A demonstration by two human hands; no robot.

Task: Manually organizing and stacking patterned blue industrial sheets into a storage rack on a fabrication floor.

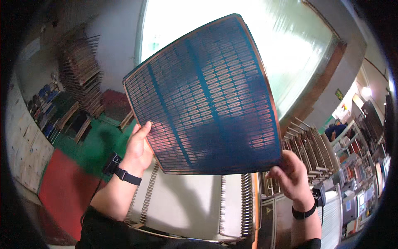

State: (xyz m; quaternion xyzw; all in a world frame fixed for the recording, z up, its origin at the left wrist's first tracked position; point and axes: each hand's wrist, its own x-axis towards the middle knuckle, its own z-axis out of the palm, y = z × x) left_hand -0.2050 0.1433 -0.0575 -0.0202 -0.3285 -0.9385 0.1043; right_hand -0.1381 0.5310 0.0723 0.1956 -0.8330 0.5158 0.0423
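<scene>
A large, thin panel is held up tilted in front of me, dark blue with rows of small copper-coloured patterns and a copper rim; it looks like a printed circuit board panel. My left hand grips its lower left edge, thumb on the front face. At the lower right corner, my right hand pinches the panel between thumb and fingers. The fingers behind the panel are partly hidden. Each wrist wears a black strap with a small device on it.
Below the panel lies a pale machine bed with coiled, ridged strips along it. Slatted racks stand at right, and stacked racks at far left. A bright window is behind. Red and green floor shows at left.
</scene>
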